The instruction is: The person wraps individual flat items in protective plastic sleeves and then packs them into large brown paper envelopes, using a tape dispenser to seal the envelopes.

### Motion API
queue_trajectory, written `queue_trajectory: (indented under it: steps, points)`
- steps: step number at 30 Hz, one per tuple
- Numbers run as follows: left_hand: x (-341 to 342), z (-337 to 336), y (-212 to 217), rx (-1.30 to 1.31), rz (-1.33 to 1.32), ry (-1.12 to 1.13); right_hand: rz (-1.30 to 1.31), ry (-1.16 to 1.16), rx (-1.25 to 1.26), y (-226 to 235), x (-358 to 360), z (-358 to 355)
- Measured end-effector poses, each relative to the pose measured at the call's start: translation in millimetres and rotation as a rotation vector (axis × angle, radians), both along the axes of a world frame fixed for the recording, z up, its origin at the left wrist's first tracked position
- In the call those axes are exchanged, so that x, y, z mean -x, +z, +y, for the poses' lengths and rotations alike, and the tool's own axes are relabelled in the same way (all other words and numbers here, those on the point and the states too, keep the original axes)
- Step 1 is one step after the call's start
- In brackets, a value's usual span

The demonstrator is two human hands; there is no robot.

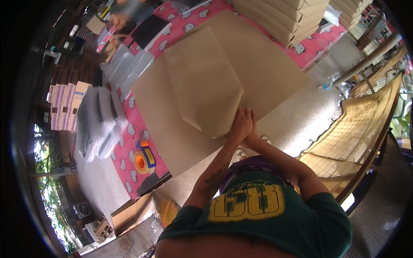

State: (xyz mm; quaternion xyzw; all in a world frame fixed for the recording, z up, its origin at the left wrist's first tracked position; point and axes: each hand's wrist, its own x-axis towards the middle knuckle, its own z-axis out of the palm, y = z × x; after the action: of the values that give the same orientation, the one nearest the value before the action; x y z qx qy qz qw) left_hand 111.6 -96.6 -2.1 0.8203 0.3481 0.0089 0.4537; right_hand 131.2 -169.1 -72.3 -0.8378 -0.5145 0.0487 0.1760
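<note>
A large sheet of brown paper (271,64) lies over the table. On it rests a flat parcel wrapped in brown paper (202,77), its near end folded in at slanted corners. My left hand (241,127) is closed at the parcel's near right corner, gripping the edge of the paper wrap. My right hand (251,132) presses close against the left at the same corner; its fingers are partly hidden, and what they hold does not show clearly. Both forearms reach in from below.
A pink patterned cloth (131,146) covers the table. An orange and blue tape dispenser (145,157) sits near its left front corner. Plastic-wrapped stacks (101,116) line the left side. Stacked brown boxes (284,19) stand at the back right. A metal-framed mesh panel (348,142) is to the right.
</note>
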Motion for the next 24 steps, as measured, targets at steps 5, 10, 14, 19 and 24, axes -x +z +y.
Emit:
queue_trajectory:
  steps: [5, 10, 14, 19, 24]
  points:
    - [19.2, -1.8, -35.8, -0.189, -0.228, 0.105, 0.042, 0.112, 0.017, 40.0, -75.6, -1.4]
    - [31.5, 16.7, -37.7, -0.378, -0.193, -0.038, 0.098, -0.030, -0.199, 26.5, -93.4, 3.5]
    - [44.2, 27.0, -35.3, -0.964, -0.170, -0.271, -0.121, -0.118, -0.262, 14.5, -61.3, 7.1]
    - [41.1, 22.4, -39.3, -0.863, 0.022, -0.263, -0.166, 0.166, -0.187, 11.2, 10.3, -23.4]
    - [46.0, 26.2, -68.4, -0.805, -0.211, -0.158, 0.635, 0.109, -0.064, 19.0, -2.4, -38.3]
